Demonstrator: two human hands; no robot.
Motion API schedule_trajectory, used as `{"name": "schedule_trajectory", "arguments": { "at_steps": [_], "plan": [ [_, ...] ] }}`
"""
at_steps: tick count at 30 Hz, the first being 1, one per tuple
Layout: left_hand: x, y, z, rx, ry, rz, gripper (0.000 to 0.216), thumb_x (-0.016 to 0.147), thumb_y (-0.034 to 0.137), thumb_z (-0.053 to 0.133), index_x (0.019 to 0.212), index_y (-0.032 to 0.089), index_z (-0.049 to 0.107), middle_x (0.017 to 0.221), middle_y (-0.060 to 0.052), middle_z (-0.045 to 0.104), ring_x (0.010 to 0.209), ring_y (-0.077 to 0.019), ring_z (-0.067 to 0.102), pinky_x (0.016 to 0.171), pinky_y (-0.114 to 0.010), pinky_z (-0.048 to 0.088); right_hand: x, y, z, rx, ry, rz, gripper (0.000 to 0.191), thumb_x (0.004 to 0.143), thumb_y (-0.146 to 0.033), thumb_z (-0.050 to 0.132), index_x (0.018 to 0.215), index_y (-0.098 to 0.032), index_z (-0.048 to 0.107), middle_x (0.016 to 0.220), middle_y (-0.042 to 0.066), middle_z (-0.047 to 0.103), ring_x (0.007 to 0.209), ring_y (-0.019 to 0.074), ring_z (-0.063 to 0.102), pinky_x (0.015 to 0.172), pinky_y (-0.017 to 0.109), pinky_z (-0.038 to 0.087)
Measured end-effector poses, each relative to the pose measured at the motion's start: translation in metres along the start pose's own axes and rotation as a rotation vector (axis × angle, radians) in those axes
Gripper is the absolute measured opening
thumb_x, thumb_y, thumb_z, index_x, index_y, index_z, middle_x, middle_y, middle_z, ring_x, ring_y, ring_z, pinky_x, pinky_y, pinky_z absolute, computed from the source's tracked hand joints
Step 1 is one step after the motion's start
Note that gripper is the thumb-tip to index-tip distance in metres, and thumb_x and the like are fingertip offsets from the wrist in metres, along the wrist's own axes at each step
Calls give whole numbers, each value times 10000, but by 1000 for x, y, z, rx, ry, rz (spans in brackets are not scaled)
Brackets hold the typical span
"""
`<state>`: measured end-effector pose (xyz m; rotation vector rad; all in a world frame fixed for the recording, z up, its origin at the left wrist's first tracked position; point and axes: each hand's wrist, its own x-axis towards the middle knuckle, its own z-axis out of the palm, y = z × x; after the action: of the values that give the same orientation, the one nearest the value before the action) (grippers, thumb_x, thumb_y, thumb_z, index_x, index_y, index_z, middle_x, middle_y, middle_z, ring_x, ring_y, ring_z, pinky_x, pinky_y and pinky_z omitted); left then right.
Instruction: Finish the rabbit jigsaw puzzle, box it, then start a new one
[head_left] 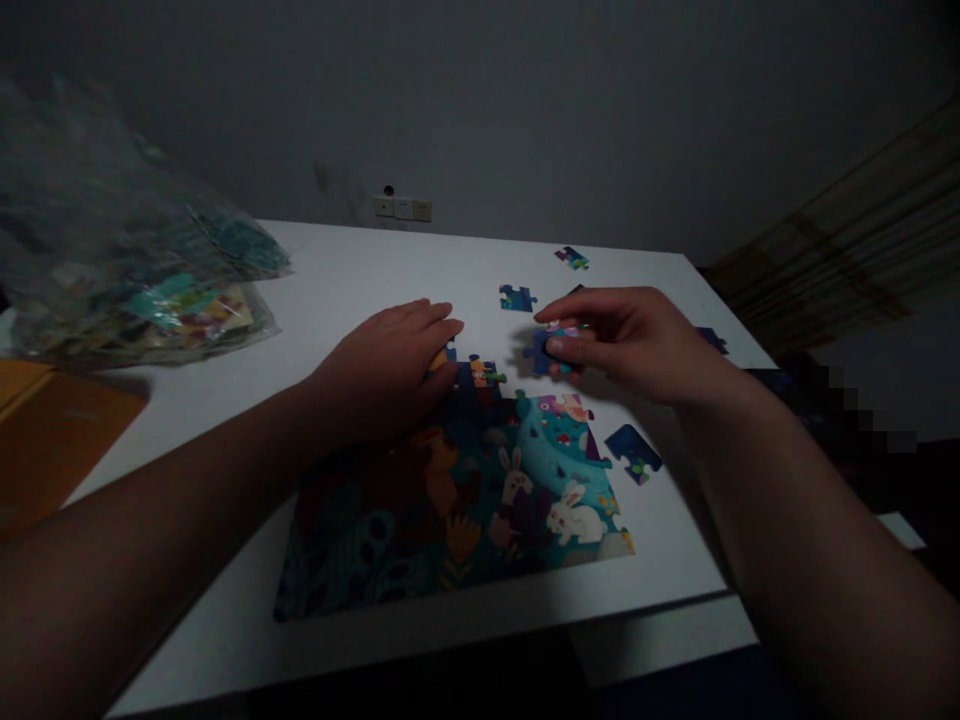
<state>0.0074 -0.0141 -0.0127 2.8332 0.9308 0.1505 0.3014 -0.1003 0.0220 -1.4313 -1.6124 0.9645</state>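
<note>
A partly joined jigsaw puzzle (480, 490) with rabbits and plants lies on the white table. My left hand (394, 370) rests flat on its upper left part, fingers stretched out, covering some pieces there. Between the thumb and fingers of my right hand (619, 335) is a puzzle piece (541, 352), blue with pink, held just above the table beyond the puzzle's upper right edge. A loose dark blue piece (634, 453) lies right of the puzzle. Farther back are another blue piece (517, 298) and a multicoloured piece (572, 258).
On the left stands a clear plastic bag (187, 290) with colourful contents, and before it an orange box-like object (67, 430). One more piece (711, 340) lies near the right edge of the table (337, 270). Wall sockets (403, 208) sit behind.
</note>
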Motion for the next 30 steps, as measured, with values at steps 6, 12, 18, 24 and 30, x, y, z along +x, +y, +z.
{"name": "schedule_trajectory", "arguments": {
  "at_steps": [6, 12, 18, 24, 30],
  "plan": [
    [0, 0, 1, -9, 17, 14, 644, 1135, 453, 398, 1644, 118, 606, 1777, -224, 546, 1659, -401, 513, 1387, -627, 409, 0, 12, 24, -24, -100, 96, 236, 962, -440, 885, 1020, -223, 814, 736, -15, 695, 565, 127, 543, 518, 302, 419],
    [-1, -3, 5, -13, 42, 28, 621, 1139, 459, 413, 1640, 149, 611, 1769, -204, 561, 1644, -390, 528, 1375, -625, 424, 3, 11, 22, -215, -129, -1, 171, 990, -395, 841, 1064, -243, 866, 892, 30, 794, 754, 193, 676, 683, 368, 532],
    [0, -3, 5, 1, 42, 44, 641, 1145, 454, 393, 1637, 109, 613, 1764, -238, 554, 1642, -428, 525, 1363, -643, 434, 5, 8, 23, -399, -127, -98, 184, 1013, -384, 794, 1106, -247, 874, 936, 51, 816, 815, 227, 706, 761, 402, 533],
    [0, -1, 3, 11, 31, 40, 642, 1147, 449, 379, 1631, 99, 615, 1761, -241, 558, 1648, -424, 522, 1370, -629, 429, 9, 15, 21, -442, -130, -242, 170, 1030, -392, 790, 1106, -281, 894, 1075, 83, 850, 1005, 292, 756, 925, 468, 566],
    [0, -3, 5, 11, 42, 46, 637, 1152, 454, 388, 1642, 112, 607, 1765, -237, 556, 1646, -420, 527, 1372, -636, 429, 7, 14, 22, -392, -129, -205, 206, 1022, -390, 801, 1174, -289, 897, 1093, 90, 844, 985, 290, 760, 899, 468, 589]
  ]
}}
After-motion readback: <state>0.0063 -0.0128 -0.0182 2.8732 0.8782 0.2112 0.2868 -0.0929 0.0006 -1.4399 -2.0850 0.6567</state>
